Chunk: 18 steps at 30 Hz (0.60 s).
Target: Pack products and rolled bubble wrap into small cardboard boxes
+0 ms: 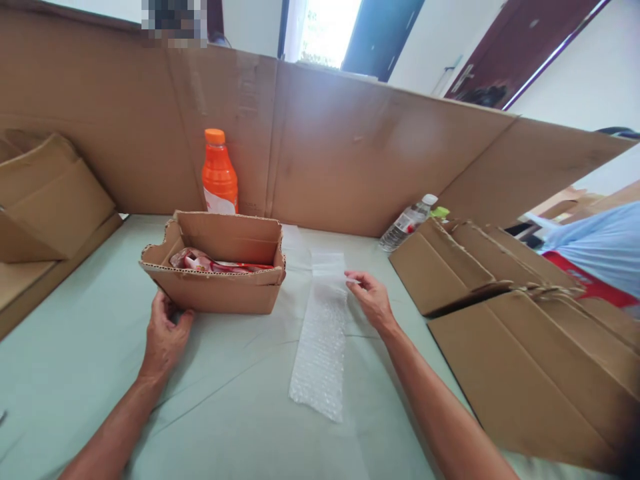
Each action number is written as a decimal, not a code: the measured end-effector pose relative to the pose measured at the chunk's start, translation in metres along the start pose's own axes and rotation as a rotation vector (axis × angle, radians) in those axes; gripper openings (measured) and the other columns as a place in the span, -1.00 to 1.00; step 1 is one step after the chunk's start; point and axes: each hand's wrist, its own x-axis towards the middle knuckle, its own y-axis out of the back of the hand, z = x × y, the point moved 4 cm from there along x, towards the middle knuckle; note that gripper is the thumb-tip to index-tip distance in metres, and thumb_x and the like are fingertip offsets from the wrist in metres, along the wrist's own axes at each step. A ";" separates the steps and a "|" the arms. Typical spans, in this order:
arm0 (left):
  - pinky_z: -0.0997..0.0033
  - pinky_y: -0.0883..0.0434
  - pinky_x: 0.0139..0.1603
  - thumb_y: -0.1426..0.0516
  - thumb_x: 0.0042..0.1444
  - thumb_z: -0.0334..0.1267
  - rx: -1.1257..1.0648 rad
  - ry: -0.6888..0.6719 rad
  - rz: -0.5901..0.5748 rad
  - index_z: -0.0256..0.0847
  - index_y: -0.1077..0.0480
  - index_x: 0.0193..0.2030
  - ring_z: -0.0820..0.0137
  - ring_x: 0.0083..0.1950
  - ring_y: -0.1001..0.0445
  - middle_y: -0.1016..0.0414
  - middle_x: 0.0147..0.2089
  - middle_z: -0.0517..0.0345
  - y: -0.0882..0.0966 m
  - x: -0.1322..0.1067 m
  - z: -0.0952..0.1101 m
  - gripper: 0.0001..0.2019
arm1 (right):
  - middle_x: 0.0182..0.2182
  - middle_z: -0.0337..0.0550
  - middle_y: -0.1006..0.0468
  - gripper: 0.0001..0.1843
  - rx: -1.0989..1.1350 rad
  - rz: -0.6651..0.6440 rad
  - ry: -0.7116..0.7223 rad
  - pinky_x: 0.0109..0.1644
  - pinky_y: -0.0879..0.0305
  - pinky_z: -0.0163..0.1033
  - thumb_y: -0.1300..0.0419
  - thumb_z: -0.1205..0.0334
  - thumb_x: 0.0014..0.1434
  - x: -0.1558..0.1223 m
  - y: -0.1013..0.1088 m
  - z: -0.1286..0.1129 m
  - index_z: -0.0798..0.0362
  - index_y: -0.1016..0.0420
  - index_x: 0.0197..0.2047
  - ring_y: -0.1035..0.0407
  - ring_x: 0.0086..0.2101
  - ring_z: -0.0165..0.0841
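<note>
An open cardboard box [225, 293] with ragged top edges sits on the pale green table cover. Inside it lies a red and white plastic packet [200, 261], partly hidden by the front wall. My left hand [167, 330] grips the box at its lower left corner, thumb in front and fingers at the side. To the right of the box a long strip of bubble wrap [320, 353] lies flat, its near end cut unevenly. Between thumb and fingers, my right hand [371, 299] pinches the right edge of the strip near its far end.
Behind the box stands an orange bottle [219, 170]. A clear water bottle [407, 223] leans by several folded cardboard boxes [520, 360] on the right. More cardboard [55, 200] is at left. A tall cardboard wall [350, 147] borders the back. Someone's light blue clothing [600, 233] shows at right.
</note>
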 end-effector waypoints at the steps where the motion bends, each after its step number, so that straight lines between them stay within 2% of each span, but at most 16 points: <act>1: 0.29 -0.43 0.06 -0.24 -0.04 -0.28 -0.013 0.000 -0.003 -0.19 -0.25 0.22 0.33 -0.05 -0.46 -0.45 -0.01 0.05 -0.001 0.000 0.001 -0.38 | -0.13 -0.04 -0.67 -0.73 -0.004 -0.009 0.006 -0.08 -0.36 -0.16 -0.32 -0.02 0.03 -0.008 0.002 -0.002 0.01 -0.52 -0.36 -0.51 -0.11 -0.20; 9: 0.28 -0.43 0.09 -0.22 -0.04 -0.30 -0.041 0.024 0.017 -0.21 -0.20 0.31 0.33 -0.01 -0.47 -0.45 0.05 -0.03 -0.001 0.000 0.003 -0.29 | -0.05 0.03 -0.65 -0.68 -0.009 -0.092 0.019 0.10 -0.38 -0.05 -0.28 -0.10 0.13 -0.029 0.005 -0.013 0.00 -0.47 -0.29 -0.51 0.01 -0.16; 14: 0.28 -0.41 0.13 -0.21 -0.03 -0.33 -0.018 0.009 -0.006 -0.16 -0.18 0.34 0.34 0.02 -0.48 -0.46 0.09 -0.01 -0.001 -0.001 0.004 -0.27 | -0.03 0.03 -0.66 -0.76 -0.056 -0.228 0.010 0.12 -0.41 -0.03 -0.27 -0.01 0.14 -0.066 0.002 -0.012 -0.01 -0.48 -0.32 -0.53 0.02 -0.15; 18: 0.26 -0.43 0.09 -0.20 -0.02 -0.31 -0.014 0.033 0.002 -0.21 -0.17 0.34 0.30 0.02 -0.49 -0.46 0.09 -0.06 0.000 0.000 0.003 -0.28 | 0.00 0.05 -0.66 -0.82 -0.120 -0.298 0.007 0.13 -0.41 0.01 -0.22 0.08 0.14 -0.076 -0.004 -0.010 0.00 -0.46 -0.36 -0.54 0.03 -0.12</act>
